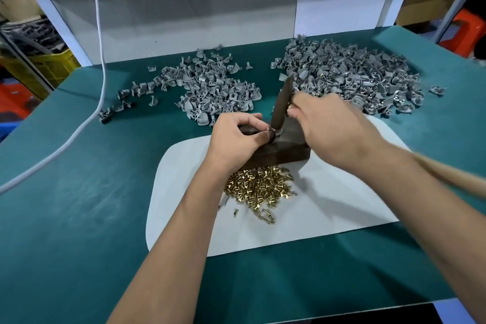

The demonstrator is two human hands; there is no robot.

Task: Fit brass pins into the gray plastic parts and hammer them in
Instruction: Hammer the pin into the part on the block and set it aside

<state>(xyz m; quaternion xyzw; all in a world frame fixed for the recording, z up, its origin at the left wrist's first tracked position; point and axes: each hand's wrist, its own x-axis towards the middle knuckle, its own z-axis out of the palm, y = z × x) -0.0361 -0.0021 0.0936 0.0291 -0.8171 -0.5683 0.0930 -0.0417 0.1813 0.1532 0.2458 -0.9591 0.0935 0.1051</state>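
My left hand (238, 137) pinches a small gray plastic part (271, 135) down on a dark block (284, 148). My right hand (328, 118) grips a hammer whose dark metal head (282, 102) stands on the part; its wooden handle (452, 176) trails, blurred, to the right. A heap of brass pins (259, 188) lies on the white sheet just in front of the block. Two piles of gray parts sit farther back: one at centre-left (210, 87), a larger one at the right (352, 76).
The block and pins rest on a white sheet (328, 205) over a green mat (79, 192). A white cable (101, 42) runs down the left side. A white backboard (184, 16) closes the far edge. Yellow and orange crates stand beyond the table.
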